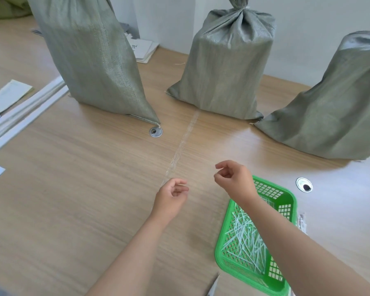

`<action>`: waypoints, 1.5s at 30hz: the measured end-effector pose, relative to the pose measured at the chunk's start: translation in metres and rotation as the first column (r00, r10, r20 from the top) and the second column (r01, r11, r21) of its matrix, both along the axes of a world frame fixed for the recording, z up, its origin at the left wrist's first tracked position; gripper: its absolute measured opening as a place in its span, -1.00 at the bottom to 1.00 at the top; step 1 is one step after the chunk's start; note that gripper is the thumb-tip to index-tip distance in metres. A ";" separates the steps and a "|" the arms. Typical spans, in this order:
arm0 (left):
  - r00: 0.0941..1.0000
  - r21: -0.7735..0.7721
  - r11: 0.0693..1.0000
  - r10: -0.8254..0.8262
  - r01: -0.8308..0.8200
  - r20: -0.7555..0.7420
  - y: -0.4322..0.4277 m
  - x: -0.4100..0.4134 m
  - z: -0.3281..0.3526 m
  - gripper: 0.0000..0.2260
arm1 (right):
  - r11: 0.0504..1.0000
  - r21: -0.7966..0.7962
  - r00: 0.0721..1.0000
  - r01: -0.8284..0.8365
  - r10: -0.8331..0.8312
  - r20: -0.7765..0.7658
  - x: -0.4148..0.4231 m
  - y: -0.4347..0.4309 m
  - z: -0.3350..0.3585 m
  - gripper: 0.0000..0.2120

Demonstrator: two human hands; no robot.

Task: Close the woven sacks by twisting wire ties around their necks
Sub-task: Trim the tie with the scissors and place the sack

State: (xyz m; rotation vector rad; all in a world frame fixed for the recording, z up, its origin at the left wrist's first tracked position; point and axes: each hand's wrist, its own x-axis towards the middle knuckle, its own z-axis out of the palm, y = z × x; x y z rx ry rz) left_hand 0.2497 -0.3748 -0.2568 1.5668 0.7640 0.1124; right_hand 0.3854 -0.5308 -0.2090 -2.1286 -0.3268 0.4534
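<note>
Three grey-green woven sacks stand on the wooden table. The left sack [90,60] is tall and its neck is cut off by the top edge. The middle sack [226,67] has a gathered neck bound by a pale tie [242,6]. The right sack [338,107] leans at the frame edge, its top hidden. My left hand [172,194] hovers over the table with curled fingers pinching a thin pale wire tie [181,184]. My right hand [233,178] is raised beside it, fingers loosely curled, with nothing visible in them.
A green plastic basket [286,201] holding several white wire ties [244,238] lies under my right forearm. Papers [9,95] and white strips [24,112] lie at the left. Two cable grommets [155,131] [304,184] are set into the table [73,189].
</note>
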 end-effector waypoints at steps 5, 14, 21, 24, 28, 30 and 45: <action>0.999 0.007 1.000 -0.027 0.027 0.027 -0.013 -0.014 0.015 -0.72 | 0.985 -0.053 0.984 0.165 -0.169 -0.060 -0.024 -0.057 0.003 -0.81; 0.996 0.015 0.996 -0.090 0.090 0.016 -0.052 -0.055 0.015 -0.73 | 0.937 -0.238 0.937 0.256 -0.300 -0.176 -0.085 -0.127 -0.011 -0.82; 0.997 0.069 0.995 -0.080 0.079 0.014 -0.065 -0.076 0.026 -0.73 | 0.931 -0.235 0.939 0.280 -0.316 -0.133 -0.099 -0.135 0.000 -0.78; 1.000 0.088 0.996 -0.027 0.026 0.008 -0.074 -0.086 0.037 -0.73 | 0.955 -0.168 0.954 0.244 -0.268 -0.137 -0.105 -0.135 0.008 -0.77; 0.999 0.095 0.995 0.037 -0.036 -0.009 -0.093 -0.103 0.054 -0.74 | 0.987 -0.055 0.972 0.154 -0.161 -0.171 -0.116 -0.134 0.018 -0.79; 0.998 0.103 0.993 0.067 -0.065 -0.007 -0.099 -0.111 0.060 -0.73 | 0.994 -0.019 0.979 0.112 -0.114 -0.166 -0.119 -0.131 0.023 -0.82; 0.988 0.166 0.974 0.145 -0.153 0.057 0.005 -0.187 0.114 -0.76 | 0.988 0.151 0.990 -0.018 0.039 -0.135 -0.171 0.004 0.078 -0.85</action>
